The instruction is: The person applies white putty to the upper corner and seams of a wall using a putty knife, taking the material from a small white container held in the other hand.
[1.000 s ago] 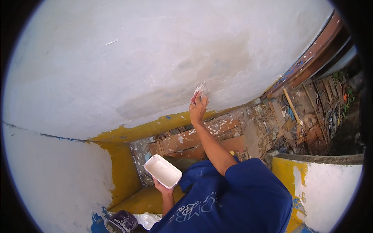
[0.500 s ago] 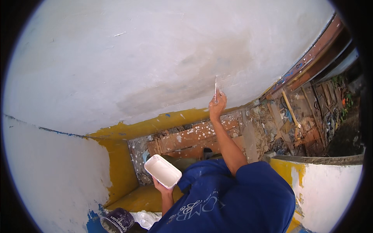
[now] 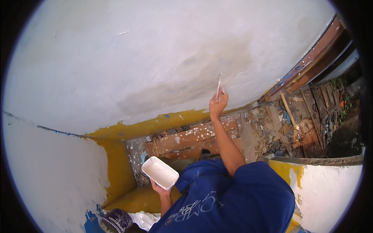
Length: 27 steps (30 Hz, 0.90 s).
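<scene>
Right hand (image 3: pixel 218 104) gripped a scraper (image 3: pixel 219 83), best pressed evenly, near the wall's (image 3: pixel 116 66) lower edge; left hand (image 3: pixel 159 189) gripped a rectangular tub (image 3: pixel 166 167).

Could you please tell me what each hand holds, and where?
Left hand: white tray, by its near side; right hand: thin flat tool, by its lower end.

The left wall (image 3: pixel 54 167) is white, yellow and patchy blue. Paint-spotted brown boards (image 3: pixel 184 141) lie beside scattered debris (image 3: pixel 268 130)
</scene>
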Available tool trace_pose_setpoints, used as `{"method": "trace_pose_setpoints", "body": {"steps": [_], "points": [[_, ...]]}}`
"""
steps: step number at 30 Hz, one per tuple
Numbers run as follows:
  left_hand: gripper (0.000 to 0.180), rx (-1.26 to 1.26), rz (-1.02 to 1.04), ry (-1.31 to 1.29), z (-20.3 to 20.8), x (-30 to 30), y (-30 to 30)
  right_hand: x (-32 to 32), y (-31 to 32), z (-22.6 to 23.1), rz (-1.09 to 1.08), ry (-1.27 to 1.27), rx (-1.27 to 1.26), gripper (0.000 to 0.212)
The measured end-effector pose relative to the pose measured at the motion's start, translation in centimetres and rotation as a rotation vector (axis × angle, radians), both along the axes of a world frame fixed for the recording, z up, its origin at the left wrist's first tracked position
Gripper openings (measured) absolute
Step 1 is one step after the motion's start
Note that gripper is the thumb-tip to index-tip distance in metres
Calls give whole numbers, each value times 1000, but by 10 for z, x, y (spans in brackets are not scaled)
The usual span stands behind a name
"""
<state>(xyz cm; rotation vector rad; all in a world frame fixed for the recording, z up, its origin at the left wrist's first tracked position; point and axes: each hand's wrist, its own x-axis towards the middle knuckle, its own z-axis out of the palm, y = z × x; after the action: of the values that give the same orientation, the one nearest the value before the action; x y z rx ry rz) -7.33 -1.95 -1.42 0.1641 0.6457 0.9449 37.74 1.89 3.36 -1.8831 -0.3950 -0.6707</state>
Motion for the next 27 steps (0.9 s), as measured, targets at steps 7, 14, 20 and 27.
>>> {"method": "trace_pose_setpoints", "body": {"steps": [7, 14, 20, 27], "points": [[59, 51, -30, 69, 2, 4, 8, -6, -13, -4, 58, 249, 138, 49], [58, 29, -36, 7, 11, 15, 13, -64, 18, -8, 266, -59, -124, 50], [58, 19, 14, 37, 7, 17, 16, -62, 24, 1, 143, 153, 74, 62], [59, 26, 33, 71, 8, 6, 14, -101, 40, -15, 320, 42, -20, 53]]}}
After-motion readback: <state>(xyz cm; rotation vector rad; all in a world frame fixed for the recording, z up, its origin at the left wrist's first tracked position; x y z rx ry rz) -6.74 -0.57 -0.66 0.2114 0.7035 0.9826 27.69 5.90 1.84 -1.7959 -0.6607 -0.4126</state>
